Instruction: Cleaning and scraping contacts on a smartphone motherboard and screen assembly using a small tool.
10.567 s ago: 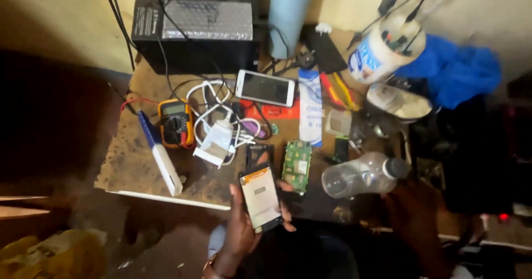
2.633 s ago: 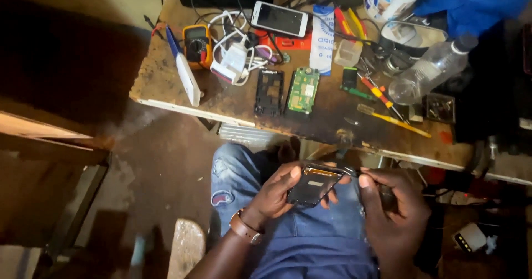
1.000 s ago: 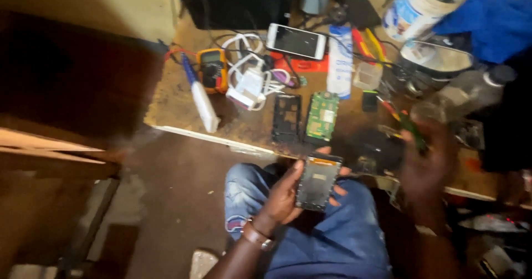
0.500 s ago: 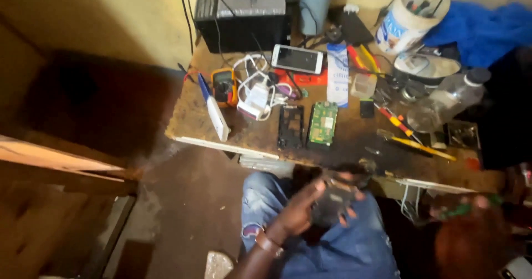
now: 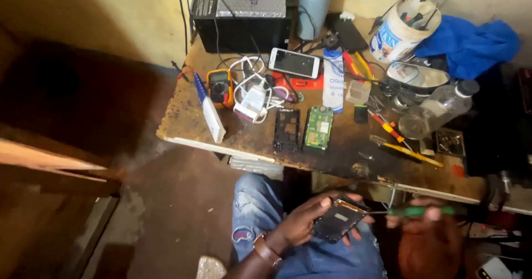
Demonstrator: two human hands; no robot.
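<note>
The left hand (image 5: 302,229) cradles a dark phone body (image 5: 338,219) over the lap, fingers clamped along its long edges, the open back facing up. The right hand (image 5: 429,240), blurred, is closed around a green-handled screwdriver (image 5: 413,211) whose thin shaft points at the phone body's upper right corner.

The phone body looks light, flat and stiff, yet probably fragile: a thin shell with exposed parts inside, likely to flex or crack if squeezed across the middle. Gripping by the side rims, as now, seems safest. The screwdriver's smooth handle may slip; the tip could skate off a tiny screw.

Beyond both hands, on the counter (image 5: 188,129), lie a black phone frame (image 5: 287,129) and, just beside it, a green circuit board (image 5: 318,127). Further off rests a white smartphone (image 5: 295,63).
</note>
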